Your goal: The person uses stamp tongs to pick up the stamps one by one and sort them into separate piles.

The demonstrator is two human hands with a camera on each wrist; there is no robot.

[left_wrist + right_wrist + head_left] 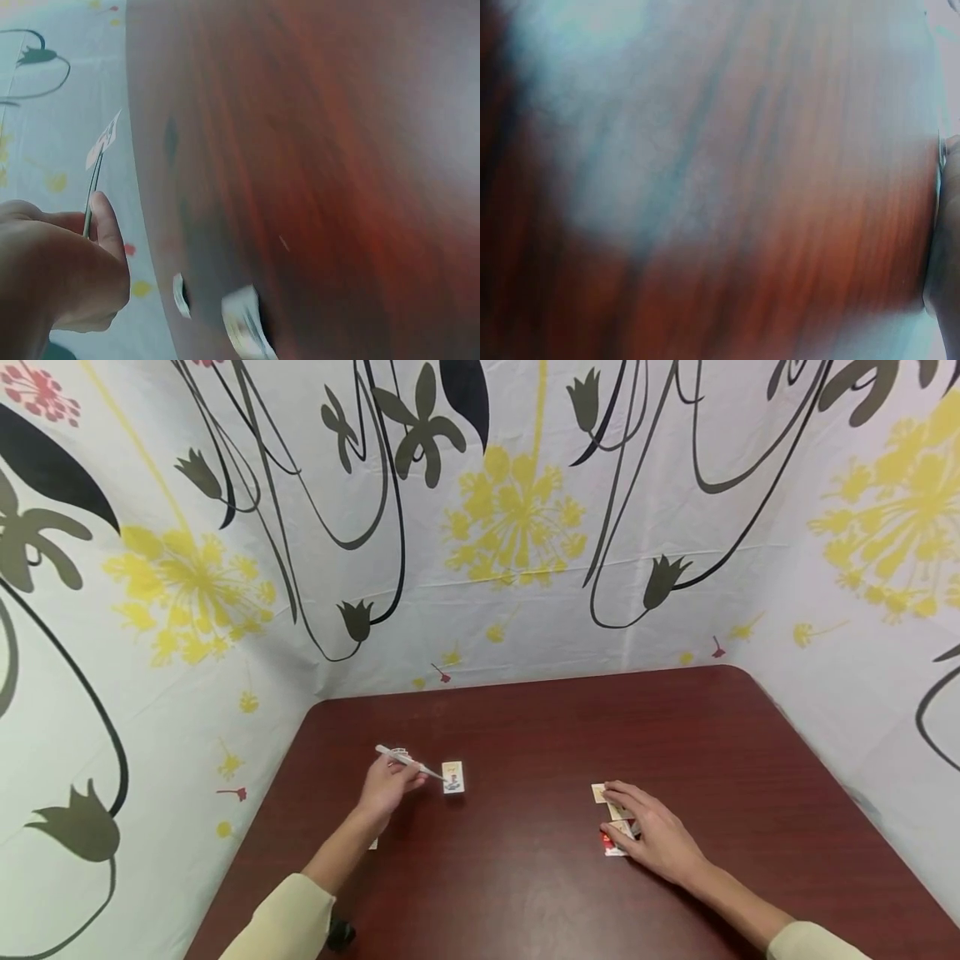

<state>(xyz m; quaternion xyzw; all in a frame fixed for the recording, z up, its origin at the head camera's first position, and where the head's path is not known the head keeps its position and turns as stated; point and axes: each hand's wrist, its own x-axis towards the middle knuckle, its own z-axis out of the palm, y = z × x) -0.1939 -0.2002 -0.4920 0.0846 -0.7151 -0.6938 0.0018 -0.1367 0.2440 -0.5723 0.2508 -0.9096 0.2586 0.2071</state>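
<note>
My left hand pinches a pair of tweezers between thumb and fingers. At the tweezers' tips is a small printed card; in the left wrist view the card appears raised and tilted, gripped by the tips. On the right, my right hand has its fingers spread over several small cards, among them a pale card and a card with a red part. Fingers and thumb touch or hover just over them; which, I cannot tell. The right wrist view is blurred and shows only the hand's edge.
Another small card lies behind the tweezers, and a card edge shows beside the left forearm. A dark object sits by the left sleeve. The reddish-brown table meets flower-patterned cloth walls.
</note>
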